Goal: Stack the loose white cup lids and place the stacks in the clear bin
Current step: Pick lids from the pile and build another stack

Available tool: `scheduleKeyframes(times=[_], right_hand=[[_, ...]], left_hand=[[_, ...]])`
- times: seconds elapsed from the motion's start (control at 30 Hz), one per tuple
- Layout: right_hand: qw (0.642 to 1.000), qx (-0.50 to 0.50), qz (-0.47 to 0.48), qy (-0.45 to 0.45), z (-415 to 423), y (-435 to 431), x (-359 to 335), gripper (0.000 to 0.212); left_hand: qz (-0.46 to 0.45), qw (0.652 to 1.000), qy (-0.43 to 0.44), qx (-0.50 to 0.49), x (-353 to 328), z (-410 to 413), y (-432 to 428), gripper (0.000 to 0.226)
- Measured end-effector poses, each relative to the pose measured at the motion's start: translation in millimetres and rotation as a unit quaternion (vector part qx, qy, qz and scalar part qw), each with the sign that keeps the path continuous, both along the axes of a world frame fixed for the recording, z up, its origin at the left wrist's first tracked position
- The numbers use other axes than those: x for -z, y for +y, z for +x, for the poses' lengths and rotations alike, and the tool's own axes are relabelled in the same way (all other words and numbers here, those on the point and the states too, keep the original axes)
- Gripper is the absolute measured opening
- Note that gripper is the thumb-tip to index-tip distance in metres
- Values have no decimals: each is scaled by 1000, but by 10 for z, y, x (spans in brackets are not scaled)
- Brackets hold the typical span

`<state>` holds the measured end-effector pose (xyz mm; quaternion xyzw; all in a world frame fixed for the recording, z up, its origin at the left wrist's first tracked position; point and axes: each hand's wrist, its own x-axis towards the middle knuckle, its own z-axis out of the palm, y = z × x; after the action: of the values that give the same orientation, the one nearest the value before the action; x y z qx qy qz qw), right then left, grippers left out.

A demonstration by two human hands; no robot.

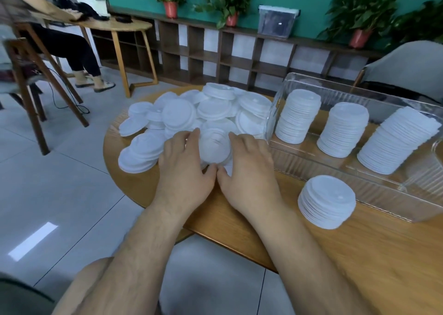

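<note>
A heap of loose white cup lids (203, 113) covers the far left of the round wooden table (359, 247). At the heap's near edge, my left hand (184, 171) and my right hand (249, 168) cup a small stack of lids (214, 149) from both sides, thumbs meeting in front of it. The clear bin (335, 173) lies on the right and holds three tall lid stacks, the left one (297, 115), the middle one (342, 129) and the right one (395, 139). A shorter finished stack (327, 201) stands on the table outside the bin's near wall.
A grey chair (407, 63) stands behind the bin. Low wooden shelves (215, 51) with potted plants line the green wall. At far left, a person sits at another wooden table (115, 24) beside a wooden chair (28, 75). Grey floor tiles lie left of the table.
</note>
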<state>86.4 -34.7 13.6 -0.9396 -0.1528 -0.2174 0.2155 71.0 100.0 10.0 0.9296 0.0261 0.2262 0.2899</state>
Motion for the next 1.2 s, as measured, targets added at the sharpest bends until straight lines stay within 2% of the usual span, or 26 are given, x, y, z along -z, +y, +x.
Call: scheduleKeyframes(times=[0.13,0.27,0.43,0.73,0.83,1.2], right_hand=[[1000,18,-13,1,81,19,91,69],[999,23,8,-25,118,36,101,62],[998,10,18,-51,20,-115,-2,63],[999,2,3,-37,-369,-920,-252,60],[999,5,11,-44,-489,-1176,-273,57],[991,29,131,-25,-758,-1861,-9,54]], left_hand=[[5,1000,11,9,32,41,4,69],[-15,1000,20,11,37,68,-8,66],[-60,997,-17,41,-18,6,-16,67],[-154,964,-7,215,-128,-106,-313,61],[-146,952,-14,267,-146,-128,-527,60],[-178,925,9,336,-65,-223,-1279,52]])
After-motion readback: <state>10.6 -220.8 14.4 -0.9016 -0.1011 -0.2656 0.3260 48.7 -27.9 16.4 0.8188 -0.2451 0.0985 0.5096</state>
